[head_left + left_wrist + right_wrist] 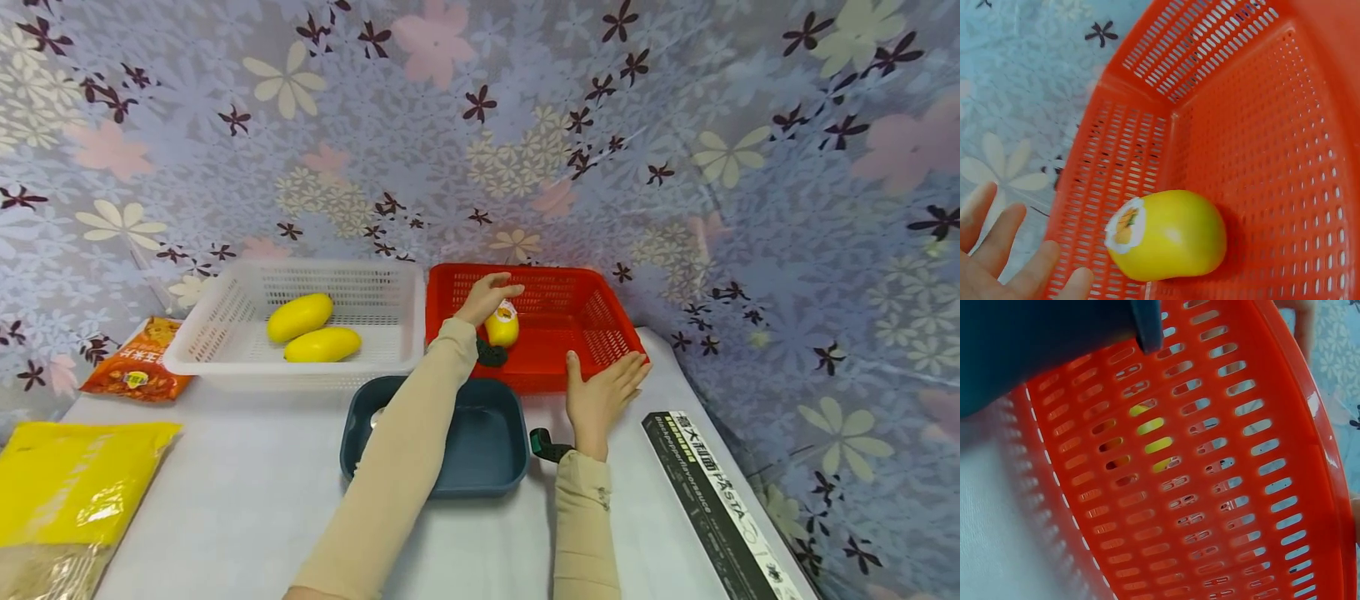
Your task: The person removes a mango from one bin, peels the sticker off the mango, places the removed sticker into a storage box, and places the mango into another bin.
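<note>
Head view: the left hand point(487, 297) hovers over the red basket point(600, 329), fingers relaxed and lightly spread just above a yellow mango point(502, 325) that lies on the basket floor near the front-left corner. Whether the fingertips touch the fruit cannot be told. The right hand point(600, 396) lies flat, fingers straight and together, against the basket's near rim, apparently to steady it. A white basket point(225, 342) to the left holds two more mangoes point(311, 329). A dark blue tray point(487, 442) sits on the surface point(225, 500) in front of both baskets.

Left wrist view: the mango point(1169, 240) rests on the perforated floor close to the corner where two walls of the red basket point(1260, 125) meet. Its long axis lies roughly level; the end bearing a round sticker point(1125, 225) points toward the open fingers point(997, 250), which are clear of the fruit.

Right wrist view: the outer wall of the red basket point(1210, 487) fills the frame, with yellow visible through a few slots. The hand itself is barely in view.
</note>
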Demonstrator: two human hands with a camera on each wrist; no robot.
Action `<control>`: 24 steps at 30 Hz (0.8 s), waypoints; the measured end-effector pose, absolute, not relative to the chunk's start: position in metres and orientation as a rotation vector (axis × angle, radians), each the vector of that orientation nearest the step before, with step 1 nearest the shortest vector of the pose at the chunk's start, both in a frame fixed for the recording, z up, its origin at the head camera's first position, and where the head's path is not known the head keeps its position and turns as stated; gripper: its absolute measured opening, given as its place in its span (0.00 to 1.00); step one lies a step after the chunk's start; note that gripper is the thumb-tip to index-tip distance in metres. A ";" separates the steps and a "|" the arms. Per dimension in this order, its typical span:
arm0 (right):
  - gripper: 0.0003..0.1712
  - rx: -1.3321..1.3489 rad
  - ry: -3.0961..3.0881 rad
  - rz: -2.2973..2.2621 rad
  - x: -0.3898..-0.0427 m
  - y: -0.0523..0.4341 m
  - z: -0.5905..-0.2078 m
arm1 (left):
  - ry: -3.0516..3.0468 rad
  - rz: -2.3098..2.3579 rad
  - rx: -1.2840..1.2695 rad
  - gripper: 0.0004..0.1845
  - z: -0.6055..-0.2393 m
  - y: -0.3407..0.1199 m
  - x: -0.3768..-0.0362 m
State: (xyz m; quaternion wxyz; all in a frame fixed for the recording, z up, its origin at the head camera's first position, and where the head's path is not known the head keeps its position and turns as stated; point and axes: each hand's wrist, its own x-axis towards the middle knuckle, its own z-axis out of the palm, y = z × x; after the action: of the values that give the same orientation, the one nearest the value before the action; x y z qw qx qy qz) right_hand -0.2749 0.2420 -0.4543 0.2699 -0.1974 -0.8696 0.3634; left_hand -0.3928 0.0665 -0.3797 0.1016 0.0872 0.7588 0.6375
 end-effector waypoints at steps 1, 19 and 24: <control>0.61 -0.535 -2.343 0.982 -0.275 0.241 -0.455 | 2.242 1.877 0.239 0.32 -0.382 0.068 -0.396; 0.60 -0.536 -2.277 1.054 -0.270 0.236 -0.456 | 2.236 1.752 -0.096 0.36 -0.430 0.083 -0.433; 0.61 -0.529 -2.261 1.059 -0.275 0.240 -0.456 | 2.323 1.605 -0.109 0.41 -0.436 0.091 -0.438</control>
State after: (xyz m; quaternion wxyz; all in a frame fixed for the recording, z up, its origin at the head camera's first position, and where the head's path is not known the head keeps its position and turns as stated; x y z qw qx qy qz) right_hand -0.2745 0.2401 -0.4558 0.2906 -0.1983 -0.8476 0.3971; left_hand -0.4378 0.0907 -0.4361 0.1571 -0.0380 0.8119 0.5610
